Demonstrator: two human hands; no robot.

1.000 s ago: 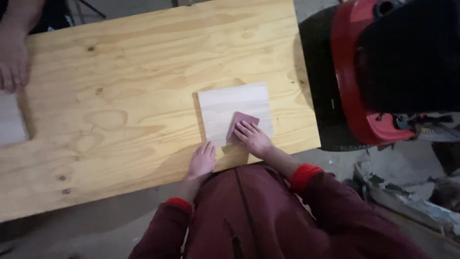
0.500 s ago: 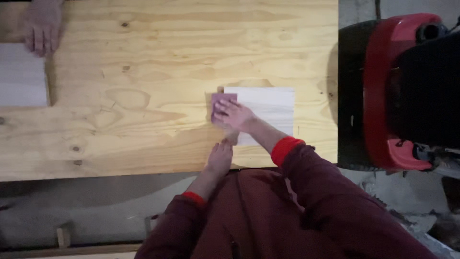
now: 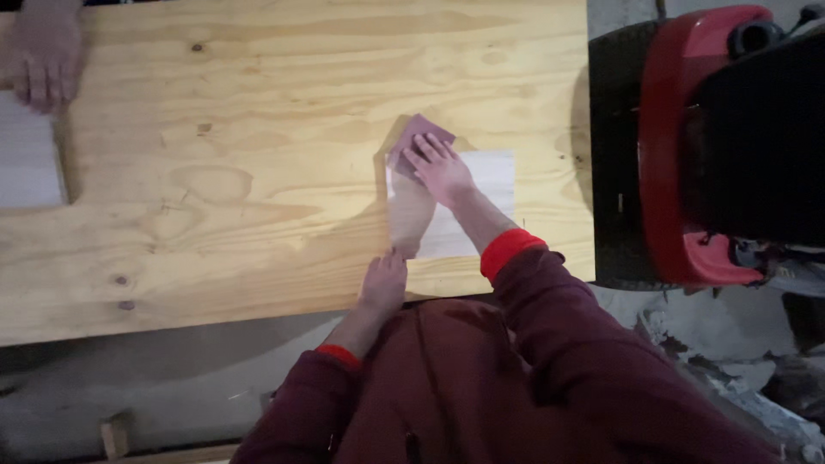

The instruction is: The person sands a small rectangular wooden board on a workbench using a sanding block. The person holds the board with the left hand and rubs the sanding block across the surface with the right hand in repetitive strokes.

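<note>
I read this as the sanding step, well under way: my right hand lies flat, fingers spread, pressing a reddish-brown sheet of sandpaper onto the far left corner of a pale square wood panel. There is no closed grip here, just an open palm bearing down on the sheet, part of which sticks out past the panel's far edge onto the bench. My left hand rests open at the bench's near edge, fingertips touching the panel's near left corner, bracing it and holding nothing.

The panel sits near the bench's near right corner, flat, its edges roughly square to the bench edges. As I judge it, the next stroke calls for even downward pressure and a pull along the grain toward the near edge, with the left hand keeping the panel from sliding.

The panel looks smooth, light, faintly striped with straight grain. The bench is a yellow softwood sheet with swirling grain and dark knots. The sandpaper looks thin, matt and flexible. At the far left corner another person's hand rests by a second pale panel. Beyond the right edge stands a red and black machine, glossy and rounded
</note>
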